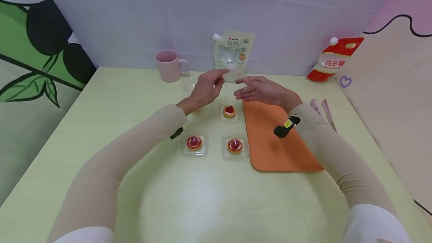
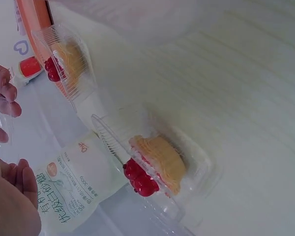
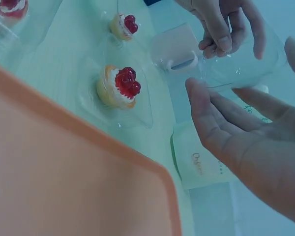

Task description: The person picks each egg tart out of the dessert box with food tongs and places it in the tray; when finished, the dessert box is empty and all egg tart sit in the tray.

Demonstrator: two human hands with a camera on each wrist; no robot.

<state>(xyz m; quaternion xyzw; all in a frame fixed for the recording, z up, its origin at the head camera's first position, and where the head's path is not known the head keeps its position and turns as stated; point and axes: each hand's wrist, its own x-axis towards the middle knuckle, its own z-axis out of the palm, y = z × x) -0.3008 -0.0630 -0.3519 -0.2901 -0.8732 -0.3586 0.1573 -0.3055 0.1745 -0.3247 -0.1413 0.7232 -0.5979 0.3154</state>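
Observation:
My left hand (image 1: 206,87) is raised over the back of the table, its thumb and fingers pinching a thin clear plastic lid or box (image 3: 253,66). My right hand (image 1: 261,90) faces it from the other side, fingers mostly straight, with fingertips near the plastic's lower edge. Below the hands stand several small berry tarts in clear clamshell boxes: a back-right tart (image 1: 229,111), a front-left tart (image 1: 194,143) and a front-right tart (image 1: 234,146). Another tart (image 1: 197,110) is mostly hidden behind my left wrist in the head view.
A white sugar pouch (image 1: 235,50) stands behind the hands, with a pink mug (image 1: 168,66) to its left. An orange mat (image 1: 270,145) lies under my right forearm. Right of it are pink-handled utensils (image 1: 326,108) and a red-and-white sugar bag (image 1: 334,61).

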